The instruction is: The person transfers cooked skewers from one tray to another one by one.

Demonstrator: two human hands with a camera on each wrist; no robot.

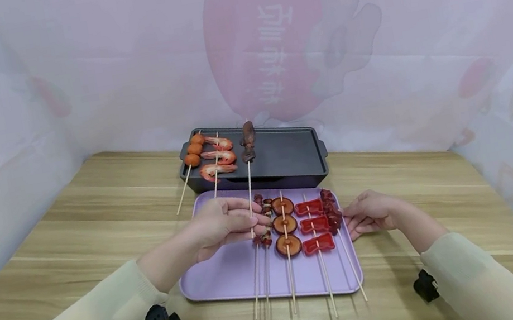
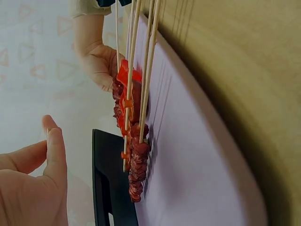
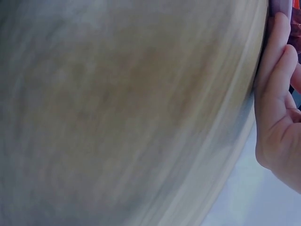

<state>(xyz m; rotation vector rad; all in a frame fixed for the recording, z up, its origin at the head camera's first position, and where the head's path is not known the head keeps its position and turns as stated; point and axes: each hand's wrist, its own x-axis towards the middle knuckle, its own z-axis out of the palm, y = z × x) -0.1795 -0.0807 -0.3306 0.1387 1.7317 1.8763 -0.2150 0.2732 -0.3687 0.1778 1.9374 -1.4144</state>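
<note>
My left hand (image 1: 226,221) pinches the lower stick of a skewer with dark brown meat (image 1: 249,141), possibly squid. Its meat end lies over the middle of the black grill pan (image 1: 285,149). In the left wrist view, the thumb and a fingertip of that hand (image 2: 35,174) meet. My right hand (image 1: 372,212) touches the right rim of the lilac tray (image 1: 219,274) with fairly straight fingers, also seen in the right wrist view. On the tray lie mushroom slice skewers (image 1: 285,225), a skewer of red pieces (image 1: 314,225) and dark red meat skewers (image 1: 331,210).
On the pan's left side rest a skewer of orange balls (image 1: 194,149) and a shrimp skewer (image 1: 218,158). Several sticks stick out past the tray's front edge. The wooden table (image 1: 93,221) meets a printed cloth backdrop (image 1: 131,79) behind the pan.
</note>
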